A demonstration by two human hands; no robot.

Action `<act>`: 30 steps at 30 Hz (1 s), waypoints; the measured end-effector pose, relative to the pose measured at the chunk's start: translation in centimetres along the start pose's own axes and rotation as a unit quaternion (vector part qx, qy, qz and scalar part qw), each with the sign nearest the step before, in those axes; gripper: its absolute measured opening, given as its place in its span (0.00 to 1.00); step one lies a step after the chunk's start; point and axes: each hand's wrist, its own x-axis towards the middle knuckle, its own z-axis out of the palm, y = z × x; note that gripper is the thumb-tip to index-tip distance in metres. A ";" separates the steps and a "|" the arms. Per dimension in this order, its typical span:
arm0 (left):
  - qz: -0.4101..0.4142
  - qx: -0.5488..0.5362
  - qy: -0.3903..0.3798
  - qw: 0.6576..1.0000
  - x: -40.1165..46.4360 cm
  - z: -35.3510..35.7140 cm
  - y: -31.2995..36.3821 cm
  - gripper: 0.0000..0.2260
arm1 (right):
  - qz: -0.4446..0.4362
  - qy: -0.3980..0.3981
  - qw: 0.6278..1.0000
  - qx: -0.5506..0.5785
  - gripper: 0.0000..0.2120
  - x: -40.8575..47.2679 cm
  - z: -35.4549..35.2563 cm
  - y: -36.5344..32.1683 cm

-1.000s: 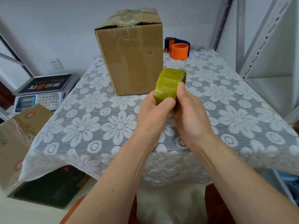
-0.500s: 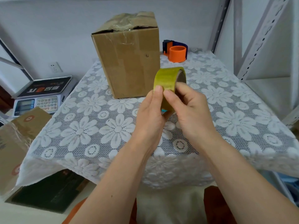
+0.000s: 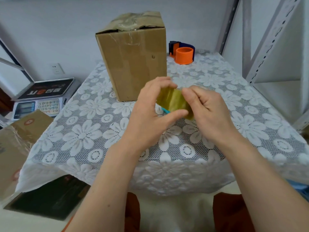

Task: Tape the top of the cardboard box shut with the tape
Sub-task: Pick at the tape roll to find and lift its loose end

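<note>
A tall brown cardboard box stands at the back of the table, its top flaps rumpled and covered with shiny old tape. In front of it I hold a yellowish roll of tape between both hands. My left hand grips the roll's left side, fingers over the top and thumb under it. My right hand grips the right side, with the thumb lying on the roll's face. A small blue thing shows just under the roll.
An orange and blue tape dispenser sits behind the box to the right. A weighing scale and another cardboard box stand left of the table. A metal shelf frame rises on the right.
The roll has turned from upright to lying sideways between my hands and has dropped lower. My hands have spread apart to either side of it.
</note>
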 end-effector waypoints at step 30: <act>-0.165 -0.296 -0.006 0.941 0.3 -0.2 -0.2 0.10 | 0.044 -0.040 0.992 0.109 0.28 -0.5 0.4 -0.4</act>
